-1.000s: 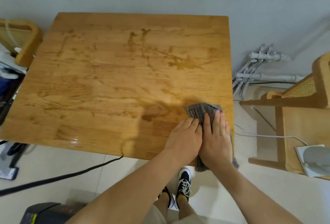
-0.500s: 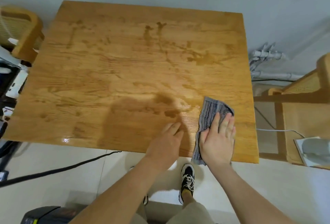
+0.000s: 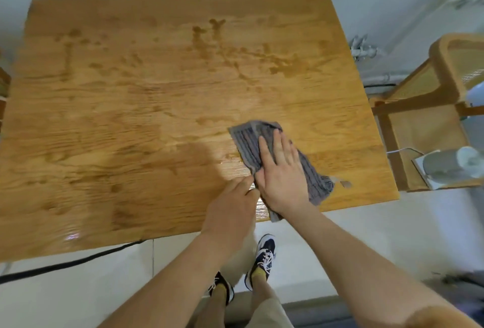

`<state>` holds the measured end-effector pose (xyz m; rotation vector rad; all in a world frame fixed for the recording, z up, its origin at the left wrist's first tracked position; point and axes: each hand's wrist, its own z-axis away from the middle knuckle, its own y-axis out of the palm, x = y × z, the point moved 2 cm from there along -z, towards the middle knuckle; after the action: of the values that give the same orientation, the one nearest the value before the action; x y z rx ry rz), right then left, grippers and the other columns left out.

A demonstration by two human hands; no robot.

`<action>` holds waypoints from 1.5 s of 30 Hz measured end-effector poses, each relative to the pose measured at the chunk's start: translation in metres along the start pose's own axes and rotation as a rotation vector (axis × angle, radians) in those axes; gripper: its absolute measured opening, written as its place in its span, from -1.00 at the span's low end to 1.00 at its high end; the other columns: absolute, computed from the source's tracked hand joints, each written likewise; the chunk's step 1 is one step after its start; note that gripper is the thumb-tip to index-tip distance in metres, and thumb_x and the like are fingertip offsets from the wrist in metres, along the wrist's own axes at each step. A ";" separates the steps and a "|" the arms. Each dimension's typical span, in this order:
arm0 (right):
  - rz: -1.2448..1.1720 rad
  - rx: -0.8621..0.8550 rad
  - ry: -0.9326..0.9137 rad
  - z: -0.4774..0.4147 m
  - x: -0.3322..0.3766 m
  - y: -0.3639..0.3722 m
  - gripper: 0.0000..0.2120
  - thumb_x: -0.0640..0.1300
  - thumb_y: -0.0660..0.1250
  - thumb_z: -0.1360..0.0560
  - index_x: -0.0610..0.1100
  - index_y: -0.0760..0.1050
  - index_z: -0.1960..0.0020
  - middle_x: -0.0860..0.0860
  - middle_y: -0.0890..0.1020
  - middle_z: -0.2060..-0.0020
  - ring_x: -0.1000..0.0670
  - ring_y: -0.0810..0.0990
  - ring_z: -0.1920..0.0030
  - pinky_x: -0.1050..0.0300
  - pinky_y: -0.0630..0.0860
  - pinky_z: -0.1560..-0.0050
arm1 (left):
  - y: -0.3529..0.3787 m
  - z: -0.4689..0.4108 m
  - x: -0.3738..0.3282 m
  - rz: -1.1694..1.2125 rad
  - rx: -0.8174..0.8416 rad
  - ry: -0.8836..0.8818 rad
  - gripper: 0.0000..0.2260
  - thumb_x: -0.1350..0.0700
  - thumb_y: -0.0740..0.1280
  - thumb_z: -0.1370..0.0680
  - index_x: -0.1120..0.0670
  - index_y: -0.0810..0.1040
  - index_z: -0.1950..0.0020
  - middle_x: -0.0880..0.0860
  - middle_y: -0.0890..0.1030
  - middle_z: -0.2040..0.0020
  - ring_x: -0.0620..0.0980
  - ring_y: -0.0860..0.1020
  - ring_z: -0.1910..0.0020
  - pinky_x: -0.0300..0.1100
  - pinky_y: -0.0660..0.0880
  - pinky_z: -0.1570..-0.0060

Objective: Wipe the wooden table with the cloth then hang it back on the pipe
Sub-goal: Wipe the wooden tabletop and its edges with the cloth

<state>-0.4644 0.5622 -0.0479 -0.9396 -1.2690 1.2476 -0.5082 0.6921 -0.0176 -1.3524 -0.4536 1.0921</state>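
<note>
The wooden table (image 3: 131, 118) fills the head view, with wet streaks and dark damp patches across it. A grey striped cloth (image 3: 246, 136) lies near its front right corner, one end hanging over the front edge. My right hand (image 3: 281, 178) lies flat on the cloth, fingers spread, pressing it to the wood. My left hand (image 3: 230, 212) rests right beside it, its curled fingertips touching the cloth's near left edge; whether they pinch it is unclear. White pipes (image 3: 364, 49) run along the wall behind the table's right edge.
A wooden cane chair (image 3: 432, 97) stands close to the table's right side, with a white disc-shaped device (image 3: 445, 168) on the floor by it. A black cable (image 3: 65, 265) crosses the tiled floor under the front edge. My feet (image 3: 262, 257) stand by the table.
My right hand has pushed the cloth forward and to the left, further onto the table. My left hand has moved back beside it and curled its fingers at the cloth's edge.
</note>
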 end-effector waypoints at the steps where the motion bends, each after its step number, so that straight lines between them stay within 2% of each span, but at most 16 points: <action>1: 0.015 0.026 -0.044 0.021 -0.004 0.000 -0.40 0.03 -0.03 -0.58 -0.13 0.09 -0.57 -0.22 0.06 -0.56 -0.19 -0.01 -0.56 -0.09 -0.07 -0.53 | -0.002 0.000 -0.003 0.032 0.007 -0.040 -0.62 0.19 0.13 -0.57 0.12 0.33 -0.40 0.11 0.20 -0.50 0.05 0.06 -0.50 -0.13 0.05 -0.47; 4: 0.040 0.026 -0.033 0.043 -0.059 -0.008 -0.42 0.05 -0.04 -0.58 -0.10 0.14 -0.56 -0.16 0.13 -0.55 -0.14 0.07 -0.56 -0.09 0.01 -0.52 | -0.012 -0.001 -0.011 0.088 0.033 -0.125 -0.65 0.17 0.13 -0.59 0.06 0.33 -0.39 0.08 0.15 -0.50 0.06 0.06 -0.48 -0.14 0.25 -0.35; 7: -0.020 -0.065 0.361 0.024 -0.116 -0.021 -0.40 0.10 -0.12 -0.58 -0.07 0.07 -0.58 -0.14 0.07 -0.57 -0.12 0.00 -0.57 -0.17 0.02 -0.51 | -0.019 -0.011 -0.017 0.058 0.071 -0.151 -0.63 0.14 0.13 -0.57 0.00 0.29 -0.38 0.06 0.21 -0.42 0.06 0.17 -0.39 -0.08 0.33 -0.26; 9: -0.075 -0.155 0.609 0.006 -0.112 -0.019 -0.38 0.13 -0.13 -0.59 -0.09 0.03 -0.59 -0.17 0.03 -0.57 -0.14 -0.04 -0.57 -0.18 -0.04 -0.52 | -0.021 -0.022 -0.024 0.087 0.041 -0.159 -0.62 0.14 0.14 -0.56 0.00 0.28 -0.39 0.05 0.25 -0.37 0.04 0.23 -0.34 -0.06 0.36 -0.20; 11: -0.070 -0.177 0.542 0.002 -0.082 -0.013 -0.38 0.18 -0.12 -0.60 -0.08 0.03 -0.59 -0.19 0.02 -0.57 -0.16 -0.04 -0.57 -0.18 -0.06 -0.52 | -0.025 -0.038 -0.031 0.150 -0.085 -0.151 -0.64 0.16 0.19 -0.52 0.03 0.37 -0.32 0.06 0.35 -0.30 0.05 0.33 -0.25 -0.05 0.41 -0.13; 14: -0.039 -0.104 0.157 0.032 -0.061 -0.003 -0.42 0.17 -0.10 -0.62 -0.05 0.13 -0.57 -0.17 0.08 -0.56 -0.15 0.02 -0.56 -0.14 -0.03 -0.51 | -0.024 -0.071 -0.045 0.138 -0.319 -0.056 -0.72 0.14 0.21 -0.48 0.10 0.49 -0.18 0.09 0.49 -0.17 0.06 0.42 -0.12 -0.08 0.41 -0.09; 17: -0.049 -0.096 0.005 0.057 -0.107 -0.008 -0.49 0.09 0.02 -0.61 -0.04 0.25 -0.52 -0.10 0.22 -0.53 -0.06 0.12 -0.55 -0.09 0.10 -0.50 | -0.012 -0.109 -0.071 0.047 -0.245 0.068 -0.63 0.06 0.10 -0.50 0.11 0.49 -0.25 0.11 0.49 -0.23 0.06 0.39 -0.23 -0.10 0.32 -0.19; 21: -0.057 -0.127 0.119 0.060 -0.191 -0.022 -0.51 0.07 0.02 -0.61 -0.03 0.32 -0.49 -0.04 0.27 -0.51 -0.05 0.23 -0.51 -0.10 0.21 -0.47 | 0.014 -0.154 -0.118 -0.022 -0.061 0.159 -0.49 -0.05 -0.01 -0.57 0.08 0.25 -0.49 0.10 0.28 -0.49 0.06 0.21 -0.48 0.06 0.26 -0.38; 26: -0.236 -0.180 0.359 0.051 -0.225 -0.018 -0.50 0.09 0.02 -0.59 -0.03 0.32 -0.49 -0.10 0.22 -0.53 -0.15 0.20 -0.52 -0.18 0.29 -0.42 | 0.018 -0.192 -0.152 -0.036 0.024 0.181 -0.49 -0.08 -0.10 -0.63 0.06 -0.02 -0.56 0.03 0.01 -0.57 -0.02 -0.06 -0.54 -0.02 -0.03 -0.48; 29: -0.138 -0.205 0.449 0.057 -0.198 -0.012 -0.48 0.07 0.02 -0.60 -0.08 0.29 -0.50 -0.16 0.20 -0.53 -0.17 0.18 -0.53 -0.11 0.15 -0.46 | 0.016 -0.182 -0.142 -0.069 0.008 0.218 -0.47 -0.07 -0.13 -0.61 0.09 0.10 -0.54 0.04 0.11 -0.56 -0.02 0.03 -0.53 -0.07 -0.01 -0.47; 33: -0.104 -0.200 0.490 0.066 -0.124 0.002 -0.41 0.01 0.19 -0.57 -0.19 0.20 -0.53 -0.23 0.16 -0.53 -0.17 0.10 -0.55 -0.09 0.04 -0.49 | 0.013 -0.139 -0.107 -0.034 -0.020 0.207 -0.52 0.01 0.01 -0.58 0.14 0.32 -0.46 0.09 0.33 -0.47 0.03 0.24 -0.47 -0.05 0.20 -0.43; 36: -0.123 -0.160 0.388 0.078 -0.079 0.005 -0.41 0.04 0.21 -0.56 -0.19 0.25 -0.51 -0.23 0.19 -0.52 -0.17 0.15 -0.54 -0.10 0.13 -0.45 | 0.006 -0.102 -0.075 -0.002 -0.005 0.191 -0.54 0.03 0.07 -0.57 0.14 0.39 -0.42 0.09 0.40 -0.42 0.04 0.32 -0.42 -0.03 0.31 -0.38; 39: -0.086 -0.090 0.282 0.079 -0.093 -0.007 -0.48 0.15 0.14 -0.51 -0.03 0.39 -0.40 -0.15 0.36 -0.45 -0.21 0.44 -0.35 -0.09 0.33 -0.16 | -0.009 -0.074 -0.050 0.117 -0.028 0.159 -0.58 0.03 0.07 -0.55 0.07 0.44 -0.37 0.04 0.45 -0.35 0.03 0.38 -0.34 -0.05 0.40 -0.28; 41: -0.087 -0.071 0.378 0.067 -0.104 -0.016 -0.49 0.20 0.13 -0.46 -0.01 0.40 -0.33 -0.11 0.37 -0.43 -0.23 0.47 -0.25 -0.10 0.34 -0.10 | -0.020 -0.052 -0.028 0.223 -0.095 0.092 -0.61 0.05 0.07 -0.55 0.05 0.47 -0.32 -0.01 0.47 -0.27 -0.04 0.39 -0.25 -0.16 0.39 -0.21; 43: -0.087 -0.105 0.473 0.055 -0.089 -0.015 -0.46 0.19 0.11 -0.48 -0.09 0.39 -0.33 -0.16 0.32 -0.47 -0.25 0.41 -0.33 -0.15 0.27 -0.18 | -0.026 -0.023 0.001 0.308 -0.181 -0.003 -0.65 0.07 0.07 -0.55 0.05 0.51 -0.25 -0.07 0.47 -0.17 -0.14 0.37 -0.14 -0.30 0.32 -0.13; 45: -0.038 -0.101 0.397 0.049 -0.045 -0.006 -0.40 0.16 0.07 -0.53 -0.17 0.32 -0.45 -0.23 0.21 -0.52 -0.26 0.28 -0.46 -0.17 0.18 -0.26 | -0.027 0.010 0.031 0.358 -0.259 -0.140 -0.72 0.13 0.14 -0.56 0.07 0.55 -0.19 -0.07 0.47 -0.12 -0.18 0.36 -0.11 -0.37 0.27 -0.09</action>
<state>-0.5065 0.5106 -0.0427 -1.1647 -1.0350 0.9162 -0.4920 0.7270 0.0004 -1.6328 -0.4786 1.4674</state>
